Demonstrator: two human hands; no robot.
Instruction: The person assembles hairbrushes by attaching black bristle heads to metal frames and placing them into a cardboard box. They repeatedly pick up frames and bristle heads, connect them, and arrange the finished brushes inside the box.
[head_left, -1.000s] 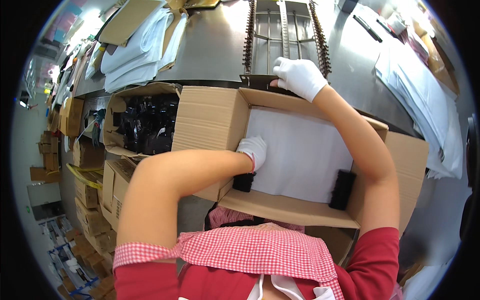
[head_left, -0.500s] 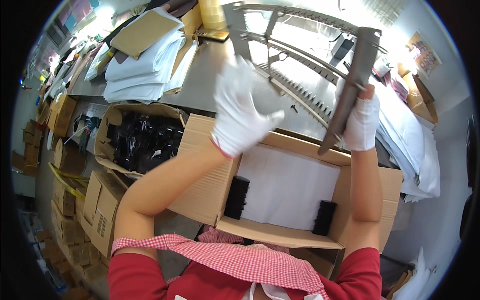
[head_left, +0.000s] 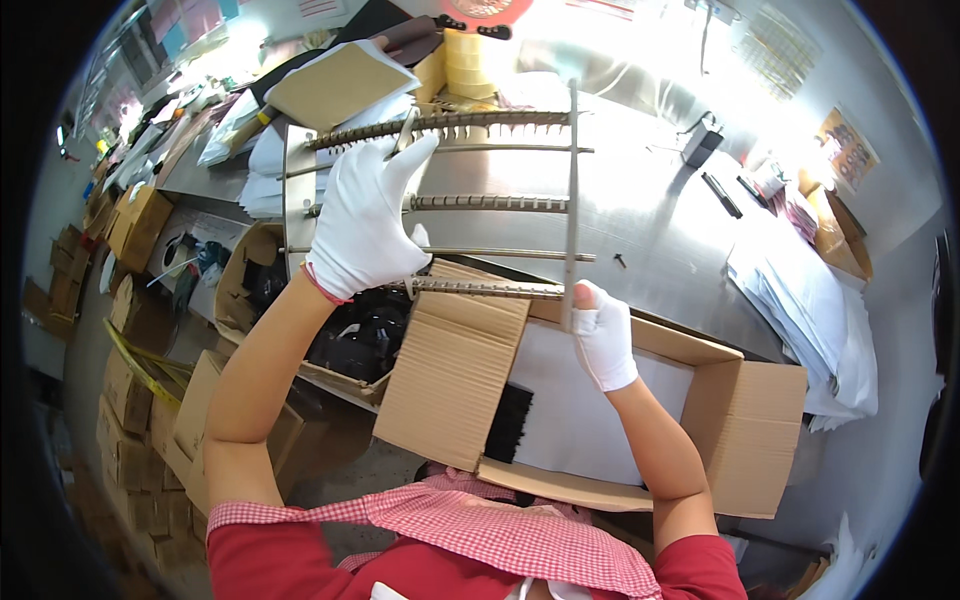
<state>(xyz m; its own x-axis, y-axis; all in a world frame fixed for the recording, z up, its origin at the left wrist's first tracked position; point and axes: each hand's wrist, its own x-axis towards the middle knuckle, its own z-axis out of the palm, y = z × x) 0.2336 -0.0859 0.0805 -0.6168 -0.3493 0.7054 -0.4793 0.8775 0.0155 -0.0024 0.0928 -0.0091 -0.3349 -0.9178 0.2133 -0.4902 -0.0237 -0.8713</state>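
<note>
A metal rack of parallel toothed bars and plain rods between end plates is held up over the bench edge. My left hand, in a white glove, is at the rack's left half, around its bars, with the thumb apart; some fingers are hidden. At the lower end of the right end plate, my right hand grips the rack, its bare thumb tip showing from the glove. Below is an open cardboard box lined with white sheet. A black comb-edged block lies at its left side.
Left of the box stands a carton of shiny black parts. On the metal bench are a small screw, a black marker and a black adapter. White sheets are piled at right, cartons lower left.
The rack has swung left and turned from slanting to nearly level. My left hand has moved from free air onto its left half. My right hand has moved left and down with the rack.
</note>
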